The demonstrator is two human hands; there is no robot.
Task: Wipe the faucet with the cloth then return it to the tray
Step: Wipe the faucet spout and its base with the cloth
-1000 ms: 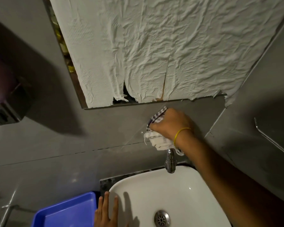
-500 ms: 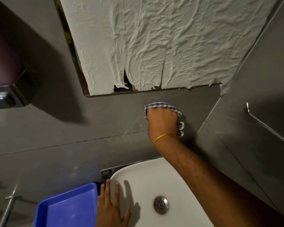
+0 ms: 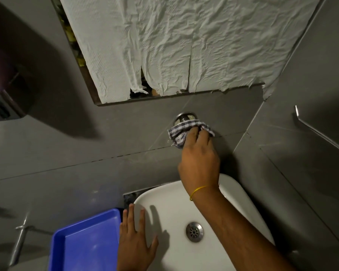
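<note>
Grey tiled wall above the sink [image 3: 241, 194]: right hand [image 3: 199, 163] pinches the checked cloth [image 3: 181, 132] bunched over the faucet [image 3: 184, 117] base; soft, light, likely best gripped mid-bunch; left hand [image 3: 135, 243] flat on the rim.

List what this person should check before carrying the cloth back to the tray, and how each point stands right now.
1. Grip on the checked blue-and-white cloth: ok, the right hand clutches it.
2. Wall-mounted chrome faucet fully wiped: cannot tell; only its round base plate shows, with the cloth pressed against it.
3. Blue plastic tray has room: ok, the visible part is bare.
4. Path over the white ceramic basin: ok, nothing stands in it.
5. Left hand steady: ok, flat on the basin rim beside the tray.
</note>
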